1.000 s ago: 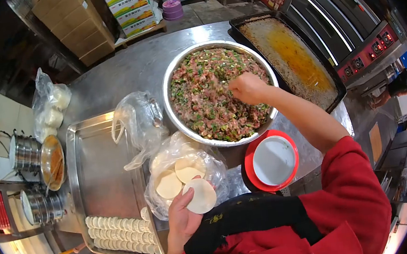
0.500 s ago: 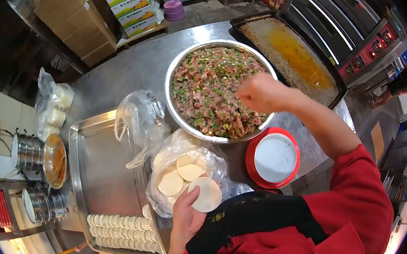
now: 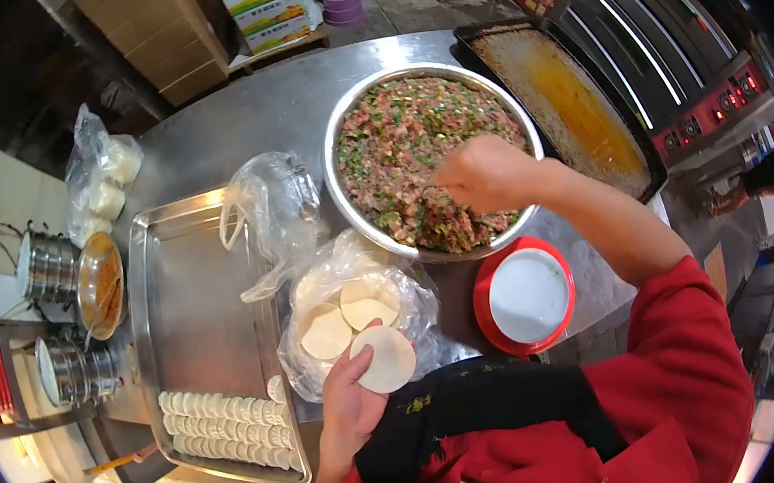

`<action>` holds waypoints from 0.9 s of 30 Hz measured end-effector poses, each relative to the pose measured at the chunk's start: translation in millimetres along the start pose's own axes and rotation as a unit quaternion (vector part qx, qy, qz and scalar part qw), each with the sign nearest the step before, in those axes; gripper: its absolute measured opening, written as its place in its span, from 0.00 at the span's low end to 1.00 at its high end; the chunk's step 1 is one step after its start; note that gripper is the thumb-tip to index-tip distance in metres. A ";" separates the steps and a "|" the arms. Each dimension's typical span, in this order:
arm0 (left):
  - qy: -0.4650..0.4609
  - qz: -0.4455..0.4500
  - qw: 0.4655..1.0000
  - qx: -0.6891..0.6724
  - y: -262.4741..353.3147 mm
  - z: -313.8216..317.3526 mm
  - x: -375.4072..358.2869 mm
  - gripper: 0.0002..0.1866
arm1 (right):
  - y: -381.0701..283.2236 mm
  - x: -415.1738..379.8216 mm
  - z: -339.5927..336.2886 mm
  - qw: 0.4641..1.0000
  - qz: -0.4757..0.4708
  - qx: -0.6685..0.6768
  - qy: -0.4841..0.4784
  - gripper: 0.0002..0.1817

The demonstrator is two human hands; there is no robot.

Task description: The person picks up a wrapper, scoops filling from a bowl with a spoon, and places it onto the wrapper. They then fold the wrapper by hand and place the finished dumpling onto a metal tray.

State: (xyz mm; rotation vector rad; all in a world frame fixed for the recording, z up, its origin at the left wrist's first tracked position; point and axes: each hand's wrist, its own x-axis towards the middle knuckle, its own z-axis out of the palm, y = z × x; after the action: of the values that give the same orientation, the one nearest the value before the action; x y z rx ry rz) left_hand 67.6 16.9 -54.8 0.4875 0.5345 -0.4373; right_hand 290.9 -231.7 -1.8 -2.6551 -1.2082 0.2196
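Observation:
My left hand [image 3: 352, 405] holds a round white dough wrapper [image 3: 386, 358] between thumb and fingers, beside an open plastic bag [image 3: 417, 300] with more wrappers [image 3: 369, 302]. My right hand [image 3: 486, 174] is closed over the lower right part of a steel bowl of minced meat with chopped greens [image 3: 395, 142]. Whatever its fingers grip is hidden. Below that bowl sits a white dish [image 3: 530, 296] in a red basin [image 3: 487, 311]. Rows of filled dumplings [image 3: 227, 428] lie at the near end of a metal tray [image 3: 212, 326] on the left.
A black-rimmed baking pan with yellow oil [image 3: 570, 95] stands right of the bowl. Another plastic bag [image 3: 275, 206] overlaps the tray's right edge. Far left are a bagged stack [image 3: 106, 191], a small bowl [image 3: 101, 286] and steel pots [image 3: 75, 369]. A person's arm [image 3: 730, 198] shows at far right.
The view has shifted slightly. My right hand is still over the meat, now lower in the bowl and nearer its near rim. My left hand still holds the wrapper.

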 end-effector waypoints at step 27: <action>-0.009 -0.037 0.997 -0.071 -65.8 70.3 111.0 0.25 | -81.3 -140.5 93.3 0.958 0.073 -0.042 0.274 0.14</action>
State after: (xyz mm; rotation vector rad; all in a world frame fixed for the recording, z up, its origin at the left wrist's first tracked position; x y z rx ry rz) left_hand 146.3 -103.0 -86.6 0.3272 0.5627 -0.4705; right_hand 119.6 -273.6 -64.6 -2.6088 -0.8544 -0.5264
